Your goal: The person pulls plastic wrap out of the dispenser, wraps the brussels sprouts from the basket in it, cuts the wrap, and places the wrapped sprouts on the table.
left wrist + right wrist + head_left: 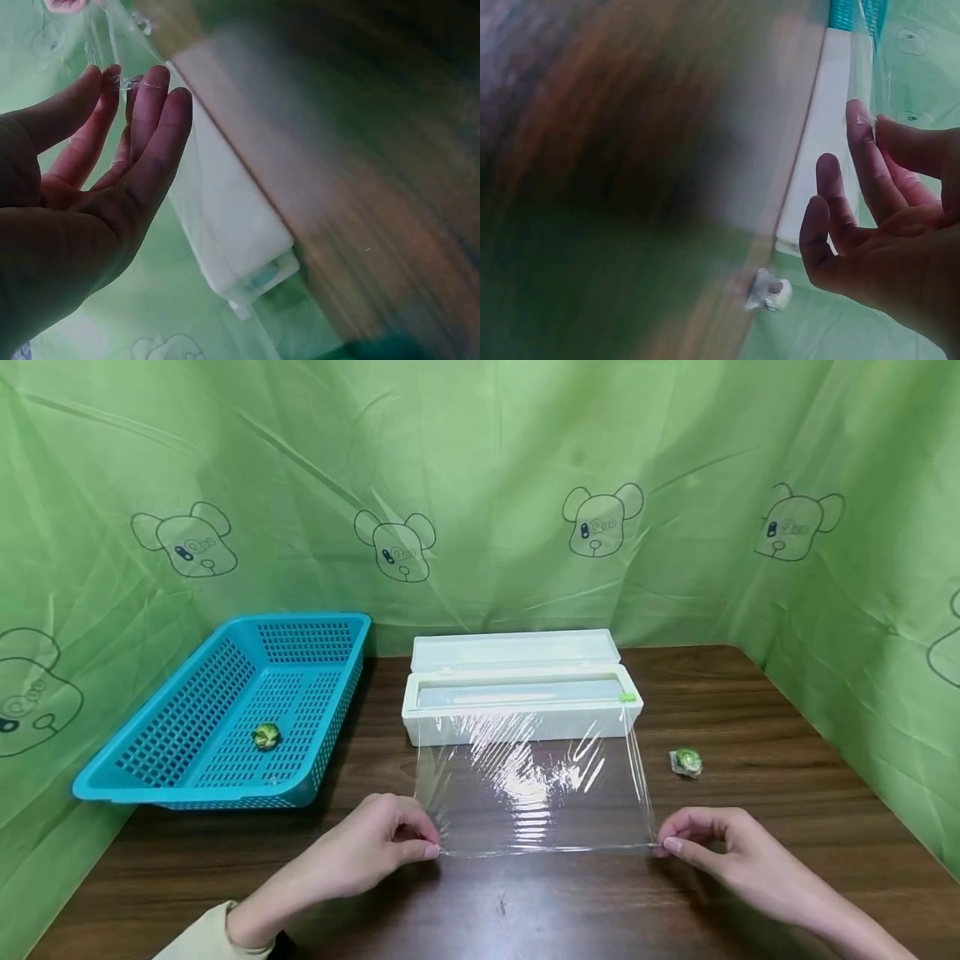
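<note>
A sheet of clear plastic film [532, 785] stretches from a white dispenser box [525, 727] toward the front of the table. At the film's front left corner the left hand [375, 847] pinches it between thumb and fingertips. The right hand [738, 860] pinches the front right corner the same way. In the left wrist view the left hand [97, 172] has the film's edge at its fingertips, beside the white box [232, 217]. The right wrist view shows the right hand [892, 217] with its other fingers spread apart from the pinch.
A blue perforated basket [300, 789] stands at the left with a small green vegetable [266, 736] inside. To the right of the box lies a similar green piece wrapped in film [686, 762]. The dispenser's lid [516, 650] is raised at the back, before a green curtain [480, 485].
</note>
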Demonstrator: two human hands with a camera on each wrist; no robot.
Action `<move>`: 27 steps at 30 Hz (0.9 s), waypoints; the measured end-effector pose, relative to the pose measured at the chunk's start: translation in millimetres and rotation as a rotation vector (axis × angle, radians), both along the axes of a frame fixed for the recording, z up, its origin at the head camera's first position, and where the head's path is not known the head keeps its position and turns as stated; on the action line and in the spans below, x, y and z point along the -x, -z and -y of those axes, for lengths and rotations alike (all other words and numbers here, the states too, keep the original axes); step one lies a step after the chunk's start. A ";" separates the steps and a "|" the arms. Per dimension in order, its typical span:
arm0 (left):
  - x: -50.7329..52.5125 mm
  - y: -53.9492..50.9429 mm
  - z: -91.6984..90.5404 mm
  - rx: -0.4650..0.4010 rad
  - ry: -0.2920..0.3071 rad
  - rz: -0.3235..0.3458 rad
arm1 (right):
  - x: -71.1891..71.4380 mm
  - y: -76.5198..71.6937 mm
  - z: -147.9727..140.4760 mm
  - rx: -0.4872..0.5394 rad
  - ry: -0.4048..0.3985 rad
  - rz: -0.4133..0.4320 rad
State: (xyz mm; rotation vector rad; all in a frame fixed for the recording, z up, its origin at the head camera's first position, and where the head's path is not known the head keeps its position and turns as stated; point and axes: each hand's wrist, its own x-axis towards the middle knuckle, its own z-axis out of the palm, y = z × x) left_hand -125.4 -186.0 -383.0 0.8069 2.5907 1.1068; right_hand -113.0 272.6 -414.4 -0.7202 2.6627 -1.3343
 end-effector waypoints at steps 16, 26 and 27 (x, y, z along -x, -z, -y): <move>1.3 17.1 -8.0 0.093 0.128 0.003 | 3.9 16.2 10.7 -0.137 -0.094 -0.226; 2.2 16.9 -4.4 0.133 0.191 0.019 | 3.8 10.5 12.6 -0.180 -0.114 -0.217; 2.5 16.1 -3.8 0.118 0.188 0.032 | 4.6 8.1 12.9 -0.180 -0.112 -0.182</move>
